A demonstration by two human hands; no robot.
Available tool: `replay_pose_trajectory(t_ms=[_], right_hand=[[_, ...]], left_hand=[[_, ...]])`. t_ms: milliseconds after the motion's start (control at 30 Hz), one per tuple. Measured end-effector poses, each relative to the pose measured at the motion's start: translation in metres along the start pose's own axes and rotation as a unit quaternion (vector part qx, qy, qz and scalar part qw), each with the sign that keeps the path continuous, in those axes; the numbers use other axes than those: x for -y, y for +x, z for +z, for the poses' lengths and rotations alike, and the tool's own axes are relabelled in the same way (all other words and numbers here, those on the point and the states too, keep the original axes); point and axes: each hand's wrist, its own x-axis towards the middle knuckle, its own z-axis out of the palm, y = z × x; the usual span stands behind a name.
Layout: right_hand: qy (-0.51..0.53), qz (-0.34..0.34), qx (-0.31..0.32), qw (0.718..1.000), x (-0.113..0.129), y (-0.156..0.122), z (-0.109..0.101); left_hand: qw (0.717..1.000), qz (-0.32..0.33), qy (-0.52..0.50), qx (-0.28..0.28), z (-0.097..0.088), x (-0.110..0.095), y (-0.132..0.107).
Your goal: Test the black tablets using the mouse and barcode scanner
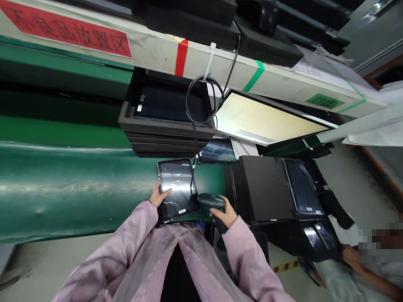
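Your left hand [159, 195] is pinching a tablet [176, 180] at its nine o'clock edge, thumb lying over its face. Your right hand [228, 213] is gripping a dark handheld scanner [211, 200] at the tablet's three o'clock; whether they are touching is hard to tell. Stacked foam trays [157, 137] are standing at twelve o'clock, a lit monitor [267, 115] glowing at two.

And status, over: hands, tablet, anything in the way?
Left hand holding glossy black rectangular tablet by its left edge. Right hand gripping black handheld scanner, at tablet's right. Thin black cable crossing tablet's right side in view.
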Motion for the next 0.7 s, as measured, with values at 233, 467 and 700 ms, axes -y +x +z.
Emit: replay_pose_trajectory(t_ms=[233, 467, 700], right_hand=[[-0.089, 0.023, 0.103, 0.99, 0.021, -0.046, 0.033], [-0.096, 0.053, 0.077, 0.991, 0.026, -0.047, 0.049], [-0.116, 0.064, 0.071, 0.989, 0.036, -0.052, 0.05]], left_hand=[[1.0, 0.004, 0.013, 0.013, 0.0, -0.007, -0.002], [0.999, 0.012, 0.028, 0.02, -0.001, -0.007, -0.002], [0.999, 0.02, 0.038, 0.033, -0.004, -0.002, 0.0]])
